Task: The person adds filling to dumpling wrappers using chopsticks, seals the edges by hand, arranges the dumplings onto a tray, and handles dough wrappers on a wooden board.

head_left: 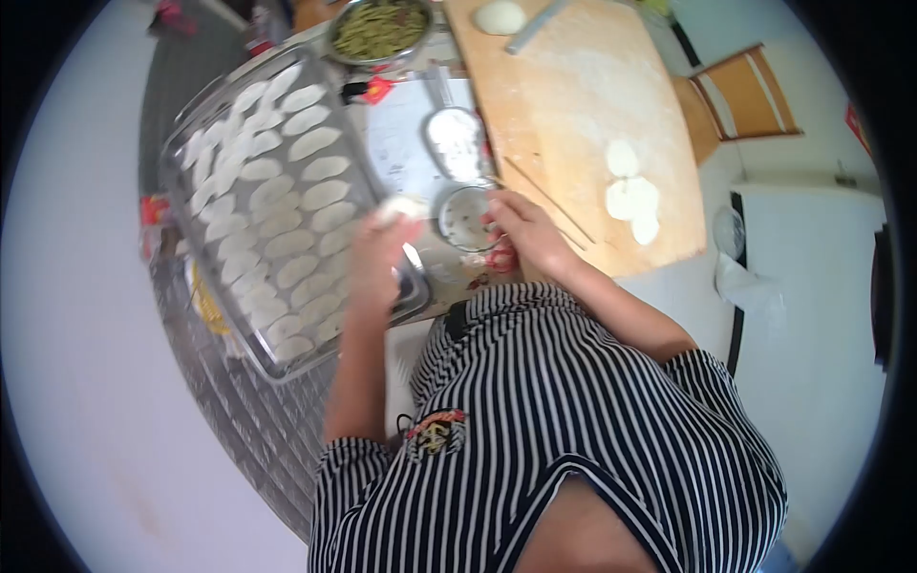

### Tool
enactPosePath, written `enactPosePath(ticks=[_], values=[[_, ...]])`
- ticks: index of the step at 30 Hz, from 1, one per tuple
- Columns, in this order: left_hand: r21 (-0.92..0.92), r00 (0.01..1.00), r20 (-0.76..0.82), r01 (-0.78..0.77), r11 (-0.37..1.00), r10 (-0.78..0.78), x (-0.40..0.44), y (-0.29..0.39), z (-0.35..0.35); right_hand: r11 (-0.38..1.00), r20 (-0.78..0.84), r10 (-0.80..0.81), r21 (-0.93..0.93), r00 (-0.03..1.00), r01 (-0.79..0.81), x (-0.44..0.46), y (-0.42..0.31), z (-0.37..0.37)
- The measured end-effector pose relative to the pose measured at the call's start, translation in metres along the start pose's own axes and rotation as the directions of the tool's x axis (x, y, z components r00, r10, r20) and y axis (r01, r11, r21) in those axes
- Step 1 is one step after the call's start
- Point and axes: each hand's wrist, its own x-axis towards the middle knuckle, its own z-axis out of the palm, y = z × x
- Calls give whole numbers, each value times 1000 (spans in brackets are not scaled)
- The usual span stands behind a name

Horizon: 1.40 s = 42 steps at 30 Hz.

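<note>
My left hand is blurred by motion beside the tray, its fingers closed round a pale piece of dough, apparently a dumpling. My right hand is at the near right rim of a round glass bowl, fingers bent over the edge in what looks like a grip. Small dark specks show inside the bowl; its contents are unclear. Thin chopsticks lie on the wooden board by my right hand, one partly covered by it. Rows of white dumplings fill a metal tray at the left.
Beyond the bowl stands a pan of white flour. A metal bowl of green filling is at the back. On the floury board are round wrappers, a dough lump and a grey bar-shaped tool. A chair stands right.
</note>
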Motion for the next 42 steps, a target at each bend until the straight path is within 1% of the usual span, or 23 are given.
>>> enactPosePath(ticks=[1,2,3,6,7,8,11,14,16,20,22,23,24,26,28,30,31,33,34,36,37,39,42], values=[[423,999,-27,37,905,-28,10,36,-8,995,92,59,-83,994,-52,6,8,-9],[314,988,-59,-115,943,140,39,18,-37,981,171,129,-168,977,-100,6,14,-19],[763,880,228,-427,485,417,63,39,-59,981,144,81,-189,986,-53,2,16,-23],[909,726,386,-404,-101,569,143,89,-140,986,31,3,-167,1000,2,-2,30,-40],[817,786,-99,-286,501,610,145,105,-127,992,-5,-36,-119,999,35,0,39,-49],[378,785,-523,-135,916,332,149,116,-115,993,-20,-26,-114,999,24,6,41,-68],[255,785,-479,-303,918,392,116,121,-88,975,-426,-76,-222,902,-23,22,75,-148],[109,891,-354,-263,959,285,88,80,-63,983,-829,2,-102,559,-155,34,127,-247],[107,936,-300,-157,982,183,67,49,-34,900,-916,-96,-247,390,-359,26,138,-287],[70,961,-273,-25,997,43,24,-4,4,779,-874,-136,-385,466,-495,19,142,-299],[66,965,-260,36,997,-18,1,-28,27,880,-836,-24,-278,549,-386,18,144,-306],[44,965,-252,88,995,-74,-7,-39,35,878,-798,67,-238,599,-415,22,149,-314],[20,962,-242,138,990,-129,-13,-49,41,879,-788,74,-238,612,-412,22,151,-315],[-7,955,-225,194,981,-191,-21,-71,46,964,-682,163,-43,713,-262,12,140,-308],[-38,946,-201,251,967,-253,-17,-85,47,977,-684,132,-35,717,-212,1,127,-296],[216,969,-245,40,976,15,-2,-95,52,992,-719,43,-52,694,-115,-6,117,-288],[212,968,-249,41,976,13,7,-88,58,992,-716,42,-56,697,-117,-8,112,-283],[765,983,-113,-9,644,148,30,-63,64,988,-712,95,155,695,24,-9,101,-266],[763,982,-116,-7,647,148,44,-63,64,988,-711,93,152,697,23,-11,96,-258],[852,940,215,-312,419,263,74,-65,59,961,-616,113,268,779,73,-13,85,-238],[852,941,214,-312,421,263,88,-64,59,955,-571,147,294,808,34,-14,75,-229],[862,943,327,-322,391,57,110,-65,63,933,-452,194,359,870,-21,-14,65,-215],[858,924,377,-321,402,-67,120,-57,78,921,-376,197,387,905,-40,-8,63,-202]])
